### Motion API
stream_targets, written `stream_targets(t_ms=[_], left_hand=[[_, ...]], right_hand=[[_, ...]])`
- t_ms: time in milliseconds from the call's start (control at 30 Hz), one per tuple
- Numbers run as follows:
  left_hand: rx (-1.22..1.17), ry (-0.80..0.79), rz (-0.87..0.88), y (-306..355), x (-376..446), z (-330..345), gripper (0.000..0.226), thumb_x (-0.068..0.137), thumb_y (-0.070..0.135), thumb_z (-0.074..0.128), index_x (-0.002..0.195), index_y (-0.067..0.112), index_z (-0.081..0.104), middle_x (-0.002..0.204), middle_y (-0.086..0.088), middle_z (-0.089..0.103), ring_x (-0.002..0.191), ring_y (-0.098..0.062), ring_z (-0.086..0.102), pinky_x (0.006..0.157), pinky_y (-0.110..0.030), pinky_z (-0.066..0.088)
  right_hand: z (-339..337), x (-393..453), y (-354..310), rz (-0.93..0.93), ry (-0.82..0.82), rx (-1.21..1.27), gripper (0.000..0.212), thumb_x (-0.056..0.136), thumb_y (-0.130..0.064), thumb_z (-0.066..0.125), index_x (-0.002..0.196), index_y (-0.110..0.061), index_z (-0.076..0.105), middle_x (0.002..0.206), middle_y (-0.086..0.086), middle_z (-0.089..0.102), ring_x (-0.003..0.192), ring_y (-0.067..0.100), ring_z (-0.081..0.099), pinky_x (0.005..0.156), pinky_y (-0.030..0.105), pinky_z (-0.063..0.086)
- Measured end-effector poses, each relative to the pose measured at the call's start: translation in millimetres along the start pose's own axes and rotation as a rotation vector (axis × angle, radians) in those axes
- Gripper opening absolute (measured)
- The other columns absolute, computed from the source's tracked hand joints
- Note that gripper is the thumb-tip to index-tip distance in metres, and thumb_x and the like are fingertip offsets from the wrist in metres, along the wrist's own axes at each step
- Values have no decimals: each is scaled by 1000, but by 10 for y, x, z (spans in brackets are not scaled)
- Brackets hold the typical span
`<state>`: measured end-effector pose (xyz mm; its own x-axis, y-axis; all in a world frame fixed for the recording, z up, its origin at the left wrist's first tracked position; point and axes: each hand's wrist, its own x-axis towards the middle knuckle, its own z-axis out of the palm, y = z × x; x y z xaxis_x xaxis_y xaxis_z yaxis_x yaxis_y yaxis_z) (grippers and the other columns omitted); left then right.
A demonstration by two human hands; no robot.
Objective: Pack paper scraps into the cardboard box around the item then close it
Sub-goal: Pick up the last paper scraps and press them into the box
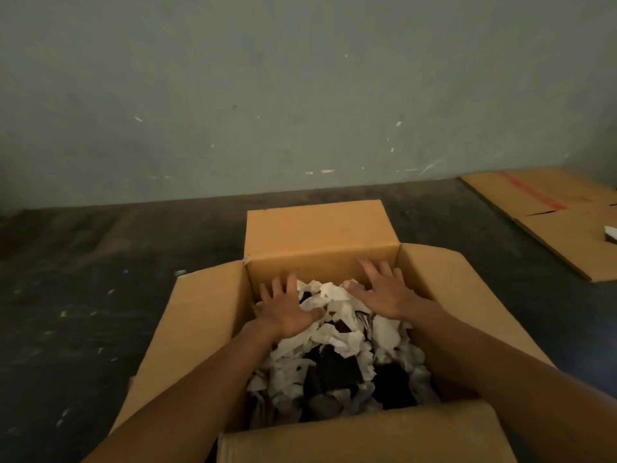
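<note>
A brown cardboard box (197,315) stands on the floor with all its flaps folded outward. White paper scraps (337,312) fill much of the inside, heaped over a dark item (337,365) that shows only in patches. My left hand (287,310) lies flat, palm down, fingers spread, on the scraps at the far left of the box. My right hand (384,292) rests the same way on the scraps at the far right, near the back wall. Neither hand grips anything.
A flattened cardboard sheet (551,225) with a red stripe lies on the floor at the right, with a small white object (611,233) on it. Small paper bits (180,272) dot the dark floor to the left. A grey wall rises just behind the box.
</note>
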<state>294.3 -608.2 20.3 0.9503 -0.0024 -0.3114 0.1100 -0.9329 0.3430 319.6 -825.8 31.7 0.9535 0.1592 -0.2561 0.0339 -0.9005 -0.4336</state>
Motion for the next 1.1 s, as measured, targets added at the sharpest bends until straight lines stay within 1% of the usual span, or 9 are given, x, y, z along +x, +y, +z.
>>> stream_targets(t_ms=[167, 333, 533, 600, 700, 767, 867, 1000, 1100], left_hand=[[231, -229, 40, -152, 141, 271, 104, 70, 93, 31, 147, 47, -21, 159, 0, -31, 143, -45, -23, 112, -68, -3], [367, -363, -6, -227, 214, 548, 94, 79, 86, 22, 150, 38, -18, 161, -3, -23, 142, -47, -25, 111, -67, -10], [300, -336, -10, -218, 204, 513, 95, 80, 85, 28, 151, 39, -16, 163, -6, -19, 143, -47, -22, 112, -67, -8], [274, -339, -9, -213, 186, 444, 99, 75, 88, 30, 151, 42, -14, 163, -5, -15, 144, -48, -19, 112, -68, -6], [217, -300, 49, -246, 166, 292, 106, 66, 95, 31, 153, 40, 5, 165, -1, -2, 148, -41, -1, 114, -64, 3], [114, -125, 79, -221, 111, 173, 91, 73, 88, 32, 147, 35, 29, 160, -2, 22, 144, -34, 23, 113, -58, 21], [-40, 82, 95, -145, 39, 131, 85, 75, 86, 38, 142, 35, 29, 157, 0, 24, 141, -31, 28, 111, -55, 30], [170, -335, 111, -147, -11, 279, 119, 65, 91, 46, 150, 40, -20, 160, 4, -26, 148, -38, -12, 117, -61, 5], [265, -455, 109, -144, -18, 396, 122, 69, 84, 54, 151, 34, -21, 159, 3, -29, 148, -37, -12, 117, -58, 4]], right_hand=[[411, 149, 174, -46, -252, -337, 65, 88, -73, 9, 144, -51, -15, 156, -7, -30, 144, 29, -24, 111, 66, -5], [777, 300, 466, 6, -383, -553, 68, 96, -58, 20, 149, -35, -15, 156, -4, -31, 143, 31, -26, 113, 63, -4], [668, 296, 357, -9, -486, -566, 57, 97, -56, 14, 151, -40, 4, 157, -5, -29, 142, 37, -26, 111, 65, -7], [527, 308, 297, -35, -512, -507, 71, 91, -65, 18, 152, -32, 6, 160, -4, -16, 146, 37, -11, 115, 60, 1], [214, 286, 120, -134, -496, -352, 59, 94, -54, 35, 140, -18, 41, 149, 6, 41, 128, 28, 45, 106, 43, 36], [69, 325, 41, -146, -369, -238, 50, 96, -47, 39, 138, -20, 46, 144, 5, 46, 123, 24, 49, 103, 39, 40], [2, 234, -58, -148, -301, -40, 59, 98, -50, 29, 151, -30, 16, 160, 4, 15, 145, 26, 20, 117, 44, 22], [281, 93, -5, -106, -597, -331, 82, 86, -76, 28, 143, -47, -23, 157, 1, -28, 147, 33, -10, 118, 52, 9], [517, 132, 144, -100, -656, -425, 92, 79, -83, 31, 137, -50, -32, 155, 5, -31, 147, 39, -1, 115, 52, 15]])
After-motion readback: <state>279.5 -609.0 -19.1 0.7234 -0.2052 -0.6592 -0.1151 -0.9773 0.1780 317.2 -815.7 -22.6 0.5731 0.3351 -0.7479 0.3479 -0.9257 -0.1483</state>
